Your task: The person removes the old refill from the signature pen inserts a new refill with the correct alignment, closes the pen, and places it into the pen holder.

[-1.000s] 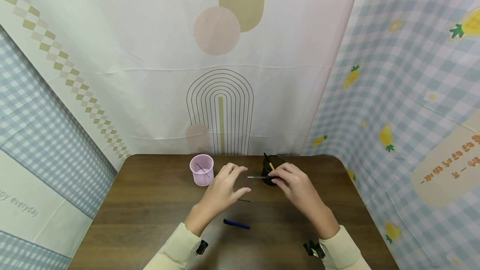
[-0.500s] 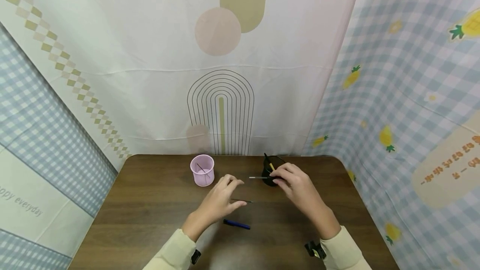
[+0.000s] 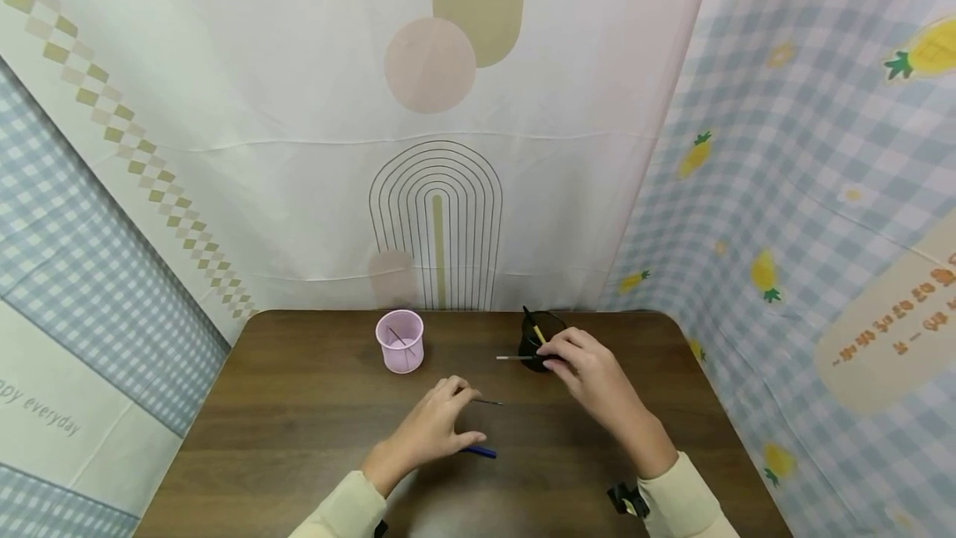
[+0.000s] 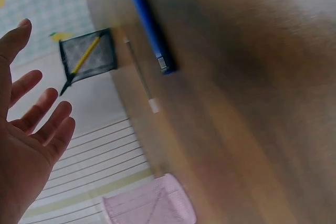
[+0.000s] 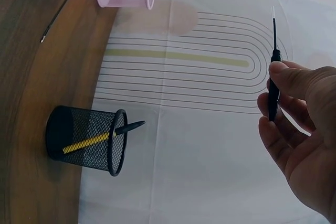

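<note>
My right hand (image 3: pixel 597 376) pinches a black pen barrel (image 5: pixel 274 85) between thumb and fingers, in front of the black mesh cup. A thin refill with a pale end sticks out of the barrel, pointing left in the head view. Over the table my left hand (image 3: pixel 427 428) has its fingers apart and holds nothing. Below its thumb lies a blue pen (image 4: pixel 148 24), partly hidden by the hand in the head view. A loose thin refill (image 5: pixel 58 15) lies on the table near the left fingertips, one end hidden in the head view.
A pink mesh cup (image 3: pixel 399 347) with a thin stick in it stands at the back left of the brown table (image 3: pixel 299 405). The black mesh cup (image 5: pixel 86 140) at the back right holds a yellow and black pen (image 5: pixel 97 141). Patterned cloths hang behind and beside the table.
My left hand has moved down and toward me, away from the tip of the refill, and now covers part of the blue pen. The right hand has stayed almost still with the pen barrel.
</note>
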`<state>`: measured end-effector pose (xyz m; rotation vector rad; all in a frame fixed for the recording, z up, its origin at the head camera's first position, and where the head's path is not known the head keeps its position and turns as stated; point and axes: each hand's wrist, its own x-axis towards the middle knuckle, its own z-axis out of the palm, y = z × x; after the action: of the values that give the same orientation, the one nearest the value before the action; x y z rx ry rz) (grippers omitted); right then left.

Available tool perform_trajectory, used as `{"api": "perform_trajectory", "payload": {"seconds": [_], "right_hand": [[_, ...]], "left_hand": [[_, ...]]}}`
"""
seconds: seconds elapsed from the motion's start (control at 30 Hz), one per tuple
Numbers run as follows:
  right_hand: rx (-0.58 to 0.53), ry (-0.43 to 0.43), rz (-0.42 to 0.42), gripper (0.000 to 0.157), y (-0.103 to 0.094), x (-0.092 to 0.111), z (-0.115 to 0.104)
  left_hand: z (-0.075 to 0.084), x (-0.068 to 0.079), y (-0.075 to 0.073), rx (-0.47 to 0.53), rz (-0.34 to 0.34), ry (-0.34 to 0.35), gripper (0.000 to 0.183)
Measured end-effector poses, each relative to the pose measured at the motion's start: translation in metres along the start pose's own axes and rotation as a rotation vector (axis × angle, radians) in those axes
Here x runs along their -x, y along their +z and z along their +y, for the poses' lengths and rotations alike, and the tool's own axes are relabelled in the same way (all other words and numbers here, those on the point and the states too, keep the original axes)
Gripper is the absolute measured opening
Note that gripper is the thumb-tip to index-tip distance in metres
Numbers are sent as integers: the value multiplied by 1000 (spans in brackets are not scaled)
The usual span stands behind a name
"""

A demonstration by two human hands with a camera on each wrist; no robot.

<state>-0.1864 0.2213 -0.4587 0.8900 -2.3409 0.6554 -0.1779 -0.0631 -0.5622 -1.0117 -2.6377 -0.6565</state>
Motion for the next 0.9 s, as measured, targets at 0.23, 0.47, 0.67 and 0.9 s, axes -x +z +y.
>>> {"api": "perform_trajectory", "payload": {"seconds": [0.23, 0.47, 0.67, 0.9], "right_hand": [[-7, 6, -4, 26, 1, 1, 1], [-13, 1, -4, 25, 3, 1, 2], [-11, 3, -12, 25, 3, 2, 2], [-6, -6, -16, 26, 3, 2, 2]], "left_hand": [[-2, 10, 20, -12, -58, 25, 51], [-2, 19, 33, -66, -100, 38, 45], [-3, 26, 33, -80, -143, -5, 45], [-8, 30, 35, -95, -174, 13, 38]]}}
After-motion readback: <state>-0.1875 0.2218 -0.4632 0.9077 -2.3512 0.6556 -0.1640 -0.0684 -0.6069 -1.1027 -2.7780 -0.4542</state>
